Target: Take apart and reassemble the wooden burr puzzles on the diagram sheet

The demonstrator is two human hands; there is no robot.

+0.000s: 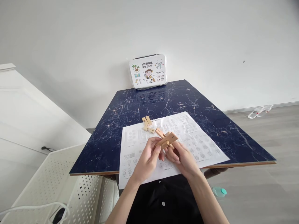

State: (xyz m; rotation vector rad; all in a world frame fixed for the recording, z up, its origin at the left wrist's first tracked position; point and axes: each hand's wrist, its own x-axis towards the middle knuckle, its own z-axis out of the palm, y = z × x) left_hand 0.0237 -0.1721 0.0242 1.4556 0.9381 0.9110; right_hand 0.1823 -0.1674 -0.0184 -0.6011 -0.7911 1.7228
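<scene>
Several wooden puzzle pieces (pixel 171 138) are joined crosswise between my hands, just above a printed sheet. My left hand (pixel 149 154) closes on their left end, thumb on the near face. On the other side, my right hand (pixel 181 155) grips them from below and the right, its fingers curled underneath. Past my hands, a few loose wooden pieces (pixel 147 120) lie at the far edge of the instruction sheet (pixel 133 149), which is covered in small line drawings. My fingers hide part of the joined pieces.
The sheet lies on a dark blue marbled table (pixel 105 137). A white cartoon-printed case (pixel 148 71) leans on the wall at its far end. White perforated shelving (pixel 58 174) stands at the left. A bottle with a teal cap (pixel 219 192) lies on the floor at the right.
</scene>
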